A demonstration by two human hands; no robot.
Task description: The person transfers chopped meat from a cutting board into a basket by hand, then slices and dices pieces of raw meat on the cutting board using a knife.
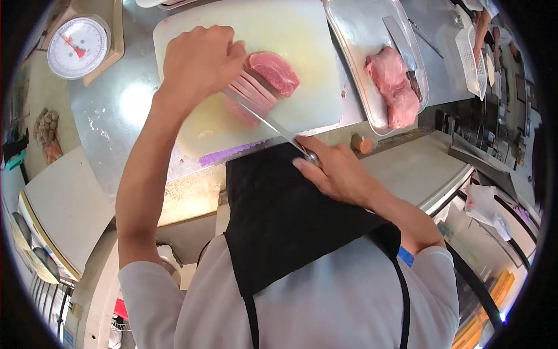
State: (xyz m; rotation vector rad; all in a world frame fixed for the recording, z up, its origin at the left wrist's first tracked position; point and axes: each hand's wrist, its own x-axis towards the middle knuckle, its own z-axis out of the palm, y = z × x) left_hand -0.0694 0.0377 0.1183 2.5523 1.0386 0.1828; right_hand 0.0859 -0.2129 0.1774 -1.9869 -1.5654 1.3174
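Observation:
My right hand [332,170] grips a knife [268,123] by its handle, near the front edge of the white cutting board [311,35]. Its blade points up and to the left, across raw meat slices [254,93] that lie side by side. My left hand [200,65] is closed, with curled fingers, at the upper left end of these slices. Its fingertips are hidden, so I cannot tell what they grip. Just right of the slices rests a larger piece of raw meat [275,72] with a pale rim.
Right of the board, a metal tray [354,35] holds a big chunk of raw meat [395,87] and another knife [401,43]. A dial scale [78,47] stands at the left. Another person's arm [481,32] reaches by a white basket [471,61] at the far right.

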